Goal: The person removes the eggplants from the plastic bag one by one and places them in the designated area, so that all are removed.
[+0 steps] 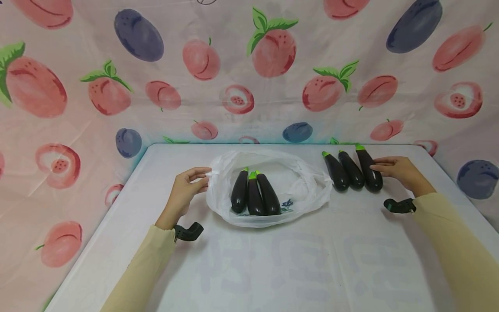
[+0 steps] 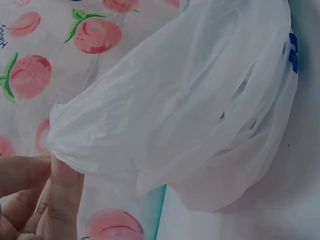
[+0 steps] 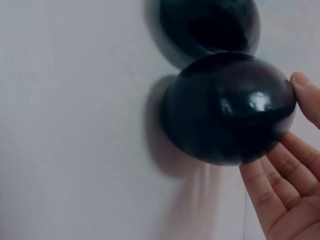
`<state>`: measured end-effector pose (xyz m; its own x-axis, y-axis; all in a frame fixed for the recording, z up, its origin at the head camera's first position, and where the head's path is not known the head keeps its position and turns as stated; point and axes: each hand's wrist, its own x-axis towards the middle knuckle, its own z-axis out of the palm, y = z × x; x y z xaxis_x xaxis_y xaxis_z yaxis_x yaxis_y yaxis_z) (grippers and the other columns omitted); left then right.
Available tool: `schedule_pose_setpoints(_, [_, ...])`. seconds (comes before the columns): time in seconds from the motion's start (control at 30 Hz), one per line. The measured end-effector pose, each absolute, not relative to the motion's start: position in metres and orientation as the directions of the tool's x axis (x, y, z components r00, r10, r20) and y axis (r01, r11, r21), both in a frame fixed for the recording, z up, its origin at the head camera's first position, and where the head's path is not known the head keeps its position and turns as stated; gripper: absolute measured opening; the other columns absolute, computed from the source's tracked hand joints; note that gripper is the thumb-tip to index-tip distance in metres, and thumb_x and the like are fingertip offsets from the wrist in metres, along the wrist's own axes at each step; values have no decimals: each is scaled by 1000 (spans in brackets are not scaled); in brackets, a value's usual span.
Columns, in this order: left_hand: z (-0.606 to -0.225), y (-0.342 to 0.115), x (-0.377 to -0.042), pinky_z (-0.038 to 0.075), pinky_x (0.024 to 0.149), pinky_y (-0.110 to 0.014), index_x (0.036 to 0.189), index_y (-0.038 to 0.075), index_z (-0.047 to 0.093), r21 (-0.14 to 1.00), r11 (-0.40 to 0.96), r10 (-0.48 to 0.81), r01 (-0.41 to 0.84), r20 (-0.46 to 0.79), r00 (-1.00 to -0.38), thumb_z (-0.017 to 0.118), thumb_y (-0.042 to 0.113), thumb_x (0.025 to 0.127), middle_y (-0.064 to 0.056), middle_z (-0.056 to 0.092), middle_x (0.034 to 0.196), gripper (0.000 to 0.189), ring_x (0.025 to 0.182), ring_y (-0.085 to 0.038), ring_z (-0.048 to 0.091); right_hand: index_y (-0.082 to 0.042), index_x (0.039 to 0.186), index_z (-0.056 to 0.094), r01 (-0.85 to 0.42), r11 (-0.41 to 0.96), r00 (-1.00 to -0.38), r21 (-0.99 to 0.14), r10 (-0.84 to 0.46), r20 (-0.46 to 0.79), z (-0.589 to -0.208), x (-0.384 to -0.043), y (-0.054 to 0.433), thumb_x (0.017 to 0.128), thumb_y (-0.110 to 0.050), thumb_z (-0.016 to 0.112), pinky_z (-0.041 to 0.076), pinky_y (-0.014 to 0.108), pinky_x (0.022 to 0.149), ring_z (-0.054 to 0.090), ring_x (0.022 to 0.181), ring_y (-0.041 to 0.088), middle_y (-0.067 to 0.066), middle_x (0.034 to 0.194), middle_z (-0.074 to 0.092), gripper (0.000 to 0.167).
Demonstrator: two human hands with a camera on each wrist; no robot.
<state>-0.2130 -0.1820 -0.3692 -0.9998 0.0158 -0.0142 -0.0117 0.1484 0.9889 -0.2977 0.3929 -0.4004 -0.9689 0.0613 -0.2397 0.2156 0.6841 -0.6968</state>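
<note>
A white plastic bag lies on the table with its mouth spread open, and three dark eggplants with green caps rest inside it. My left hand pinches the bag's left edge; the left wrist view shows the stretched plastic running from thumb and finger. To the right of the bag, three more eggplants lie side by side. The rightmost eggplant is held by my right hand. In the right wrist view, its rounded end sits between thumb and fingers, beside another eggplant.
Everything lies on a white table, toward its far edge. Behind it hangs a fruit-patterned cloth. A black device is worn at the left wrist, and another black device at the right.
</note>
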Motion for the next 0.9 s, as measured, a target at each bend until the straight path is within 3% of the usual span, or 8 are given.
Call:
schedule_pose_setpoints(0.13, [-369, -183, -213, 55, 72, -17, 125, -5, 55, 988, 154, 20, -10, -13, -1000, 60, 6, 91, 3, 61, 96, 36, 76, -2, 63, 7, 137, 40, 182, 689, -974, -702, 30, -223, -399, -297, 388, 84, -57, 59, 43, 52, 98, 55, 94, 6, 31, 139, 39, 84])
schedule_pose_setpoints(0.27, [-369, -184, -213, 55, 72, -16, 124, -4, 56, 987, 163, 14, -17, -19, -1000, 60, 7, 91, 3, 60, 97, 36, 76, -2, 63, 8, 135, 42, 174, 701, -975, -691, 23, -222, -398, -297, 387, 87, -53, 57, 47, 44, 93, 47, 73, -16, 31, 138, 41, 79])
schedule_pose_setpoints(0.4, [-368, -184, -212, 55, 73, -16, 125, -3, 56, 985, 169, 12, -22, -24, -1000, 61, 8, 91, 2, 60, 98, 36, 75, -2, 63, 11, 134, 42, 167, 688, -975, -707, 9, -222, -399, -298, 386, 89, -49, 57, 51, 27, 83, 50, 70, -17, 30, 133, 48, 77])
schedule_pose_setpoints(0.53, [-367, -184, -211, 55, 73, -16, 125, -4, 55, 986, 167, 12, -19, -21, -1000, 60, 8, 91, 1, 60, 98, 36, 76, -2, 63, 13, 132, 43, 150, 665, -979, -731, -2, -203, -399, -298, 383, 89, -45, 59, 47, 9, 68, 53, 72, -15, 17, 122, 57, 74])
schedule_pose_setpoints(0.73, [-369, -183, -213, 55, 73, -16, 124, -3, 56, 986, 166, 8, -21, -23, -1000, 60, 7, 91, 1, 60, 99, 36, 77, -2, 63, 12, 132, 44, 149, 669, -978, -728, -7, -206, -401, -299, 383, 90, -47, 57, 48, 11, 69, 53, 72, -17, 21, 126, 54, 74])
schedule_pose_setpoints(0.83, [-369, -183, -213, 55, 72, -17, 124, -3, 56, 987, 162, 5, -24, -25, -1000, 60, 7, 91, 1, 60, 98, 35, 77, -2, 63, 13, 132, 44, 151, 656, -979, -740, -2, -202, -403, -299, 385, 90, -47, 57, 49, 11, 68, 53, 72, -16, 4, 108, 63, 74])
schedule_pose_setpoints(0.9, [-369, -183, -213, 55, 72, -17, 124, -3, 56, 987, 160, 4, -24, -25, -1000, 60, 6, 90, 3, 61, 97, 35, 77, -2, 63, 13, 131, 44, 154, 642, -980, -751, 6, -197, -405, -299, 385, 90, -46, 57, 48, 9, 67, 53, 72, -16, 0, 106, 62, 73])
